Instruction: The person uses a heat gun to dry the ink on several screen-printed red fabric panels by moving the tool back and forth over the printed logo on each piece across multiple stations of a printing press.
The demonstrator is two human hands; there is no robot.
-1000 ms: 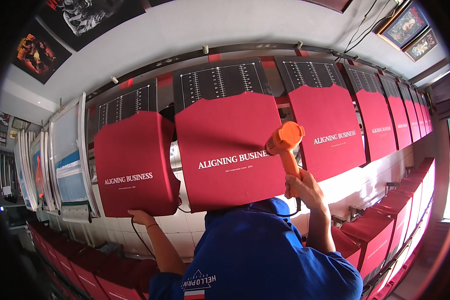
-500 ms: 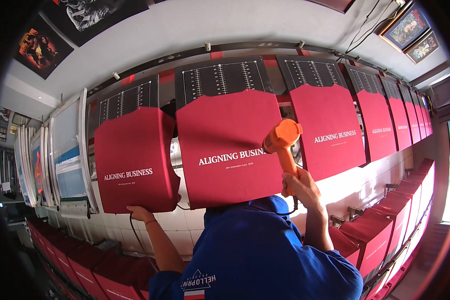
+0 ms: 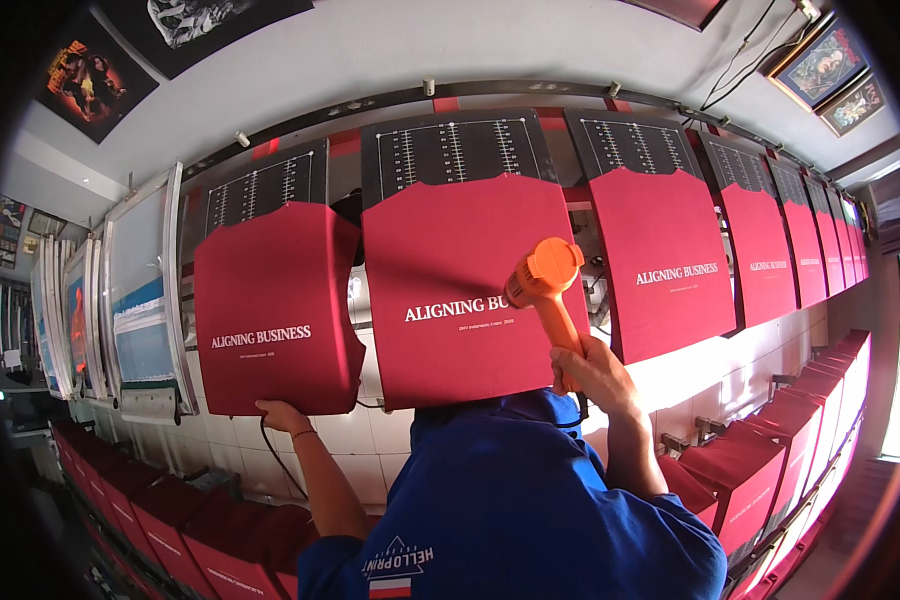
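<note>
My right hand point(image 3: 602, 375) is wrapped round the handle of an orange heat gun point(image 3: 555, 268). Its nozzle points left, above the white lettering on a dark red shirt point(image 3: 465, 245) in front of me, and hides part of that lettering. The shirt lies flat over a black board with white ruled scales. Down by the lower edge of a second red shirt point(image 3: 275, 275) to the left, my left hand point(image 3: 286, 417) is closed on a black cord point(image 3: 283, 465), which hangs below it. The finger ends of that hand are partly hidden.
More red shirts on boards, such as this printed one point(image 3: 675, 265), run off to the right along a rail point(image 3: 390, 97). Framed screens point(image 3: 142, 300) lean at the left. Behind me stands another row of red shirts point(image 3: 740, 465). Framed pictures point(image 3: 815, 62) hang on the far wall.
The heat gun has moved left across the lettering with my right hand. My left hand stays by the left shirt's lower edge. The whole view has shifted slightly.
</note>
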